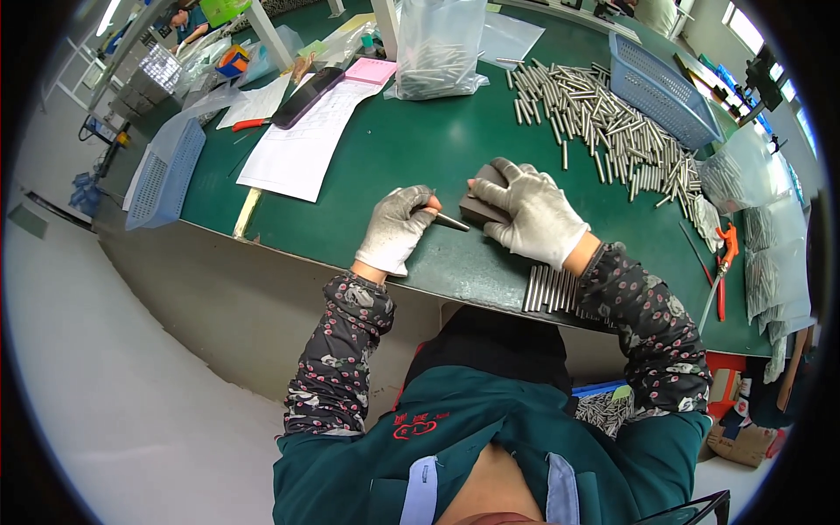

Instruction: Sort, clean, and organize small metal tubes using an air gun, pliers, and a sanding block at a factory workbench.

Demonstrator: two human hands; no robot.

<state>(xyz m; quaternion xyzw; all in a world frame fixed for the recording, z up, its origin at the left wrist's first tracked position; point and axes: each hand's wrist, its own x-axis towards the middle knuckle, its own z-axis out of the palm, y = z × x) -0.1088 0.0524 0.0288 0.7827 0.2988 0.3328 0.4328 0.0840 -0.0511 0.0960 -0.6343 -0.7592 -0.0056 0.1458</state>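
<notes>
My left hand [398, 229], in a white glove with bare fingertips, pinches a short metal pin [451, 222] whose free end points right. That end lies close to a dark grey block [486, 210]; whether they touch I cannot tell. Over the block my right hand [535, 213], gloved the same way, is closed, its fingers on the top and near side. Below my right wrist, a row of metal pins [549, 289] lies side by side at the table's front edge. A big heap of similar pins [604, 122] spreads over the green table [376, 157] at the far right.
A blue basket [661, 92] stands behind the heap, another blue basket [168, 179] at the left edge. Bags of pins [437, 61] stand at the back and right. Papers [297, 149], a phone [308, 98] and an orange-handled air gun [726, 249] lie about. A person [188, 26] sits far left.
</notes>
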